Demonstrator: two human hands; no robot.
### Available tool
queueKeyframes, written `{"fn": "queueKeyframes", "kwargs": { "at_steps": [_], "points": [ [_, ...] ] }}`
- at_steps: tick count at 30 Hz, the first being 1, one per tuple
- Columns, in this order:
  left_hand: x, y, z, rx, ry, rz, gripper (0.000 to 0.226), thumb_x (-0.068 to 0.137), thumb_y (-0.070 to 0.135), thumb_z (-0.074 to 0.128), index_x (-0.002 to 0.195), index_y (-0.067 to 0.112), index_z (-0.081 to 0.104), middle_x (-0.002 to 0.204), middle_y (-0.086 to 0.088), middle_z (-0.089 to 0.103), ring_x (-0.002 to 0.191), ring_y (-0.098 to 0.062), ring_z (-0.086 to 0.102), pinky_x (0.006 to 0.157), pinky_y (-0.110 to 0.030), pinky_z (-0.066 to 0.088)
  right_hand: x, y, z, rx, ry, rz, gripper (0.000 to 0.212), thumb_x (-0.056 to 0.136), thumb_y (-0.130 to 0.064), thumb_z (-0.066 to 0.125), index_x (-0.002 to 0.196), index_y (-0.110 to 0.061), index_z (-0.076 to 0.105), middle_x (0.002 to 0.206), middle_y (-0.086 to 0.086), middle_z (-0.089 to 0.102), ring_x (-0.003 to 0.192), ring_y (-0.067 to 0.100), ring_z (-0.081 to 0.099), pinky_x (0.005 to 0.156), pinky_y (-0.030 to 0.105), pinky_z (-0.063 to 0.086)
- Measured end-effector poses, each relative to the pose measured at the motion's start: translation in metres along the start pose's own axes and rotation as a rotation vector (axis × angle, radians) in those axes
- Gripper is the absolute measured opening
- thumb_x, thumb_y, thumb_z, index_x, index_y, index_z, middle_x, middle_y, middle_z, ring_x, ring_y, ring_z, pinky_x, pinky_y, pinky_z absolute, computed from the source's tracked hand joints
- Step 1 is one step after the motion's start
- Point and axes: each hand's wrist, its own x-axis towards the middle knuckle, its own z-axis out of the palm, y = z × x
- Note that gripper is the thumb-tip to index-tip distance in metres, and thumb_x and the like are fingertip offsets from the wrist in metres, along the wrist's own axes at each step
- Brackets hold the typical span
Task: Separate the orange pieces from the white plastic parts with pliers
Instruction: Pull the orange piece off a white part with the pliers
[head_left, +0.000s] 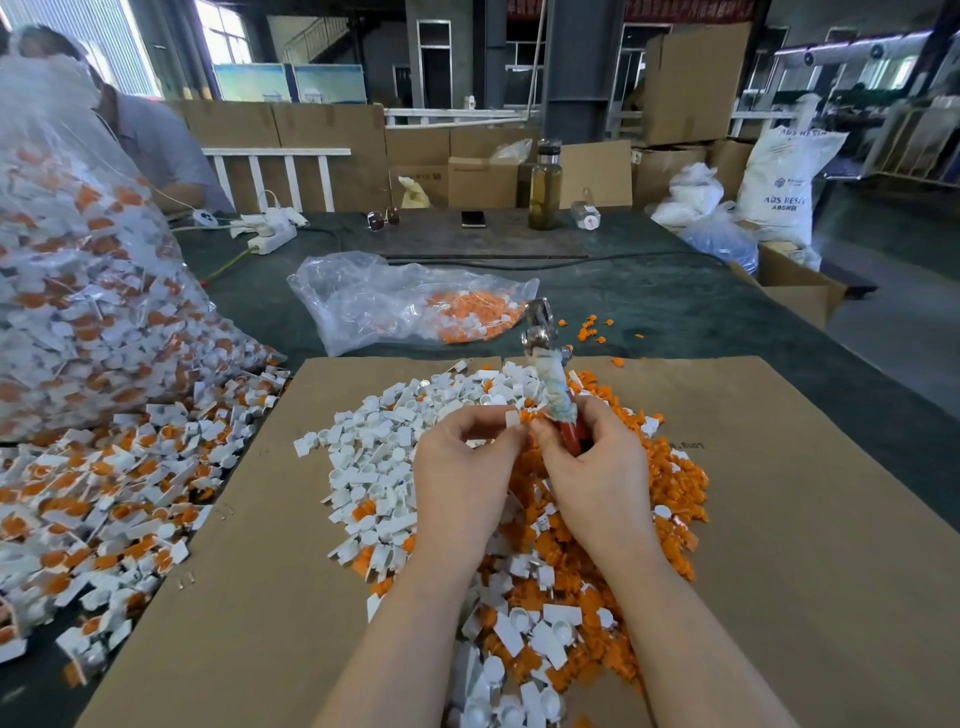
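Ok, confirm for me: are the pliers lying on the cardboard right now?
No, the right hand holds the pliers upright above the pile.

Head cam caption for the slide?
Left hand and right hand, gripping pliers, pull apart a white-and-orange part over cardboard.

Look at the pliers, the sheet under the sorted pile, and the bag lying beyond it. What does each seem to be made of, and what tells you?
Pliers: shiny metal head, judging by its glints; handles red, probably plastic, one wrapped in grubby tape or cloth. Sheet: matte brown cardboard with a visible seam. Bag: thin clear plastic film, crinkled and see-through.
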Motion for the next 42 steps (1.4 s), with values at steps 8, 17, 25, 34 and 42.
{"fn": "queueKeyframes", "kwargs": {
  "at_steps": [8,17,25,34,42],
  "points": [
    [-0.0013,-0.0018,-0.0012,-0.021,0.058,0.048,0.007,0.083,0.021,0.078,0.084,0.028,0.076,0.082,0.007,0.075,0.084,-0.017,0.072,0.084,-0.044,0.059,-0.0008,0.0,-0.0004,-0.06,0.016,-0.021,0.009,0.088,-0.028,0.07,0.094,-0.024,0.064,0.07,-0.019,0.058,0.072,-0.012,0.056,0.058,0.004,0.04],
    [-0.0045,-0.0011,0.0,0.17,0.075,0.248,0.027,0.083,0.02,0.079,0.078,0.045,0.07,0.08,0.033,0.068,0.077,0.012,0.065,0.071,-0.004,0.049,-0.0011,-0.0042,-0.0017,-0.067,0.054,-0.015,0.027,0.086,-0.024,0.071,0.073,-0.036,0.051,0.057,-0.017,0.05,0.062,-0.01,0.054,0.051,0.005,0.038],
    [-0.0034,-0.0034,-0.0007,0.198,0.043,0.284,0.018,0.082,0.02,0.079,0.083,0.038,0.077,0.081,0.031,0.07,0.079,0.01,0.066,0.074,-0.008,0.052,0.0001,-0.0017,-0.0023,-0.052,0.016,-0.001,0.027,0.087,-0.024,0.07,0.069,-0.034,0.051,0.056,-0.022,0.056,0.059,-0.007,0.053,0.05,0.007,0.037],
    [-0.0022,-0.0035,-0.0029,0.173,-0.019,0.31,0.022,0.082,0.017,0.08,0.082,0.038,0.076,0.082,0.031,0.07,0.079,0.01,0.066,0.07,-0.004,0.048,0.0009,-0.0007,-0.0035,-0.024,0.005,0.022,0.025,0.087,-0.026,0.068,0.069,-0.034,0.053,0.065,-0.029,0.058,0.057,-0.002,0.054,0.049,0.011,0.038],
    [-0.002,-0.004,-0.0028,0.184,-0.03,0.353,0.031,0.081,0.014,0.081,0.077,0.044,0.071,0.082,0.03,0.07,0.078,0.01,0.066,0.07,-0.004,0.048,0.0027,0.0022,-0.0025,-0.007,-0.001,0.069,0.023,0.087,-0.027,0.068,0.067,-0.028,0.056,0.057,-0.018,0.056,0.049,0.005,0.049,0.045,0.016,0.035]
  ]
}}
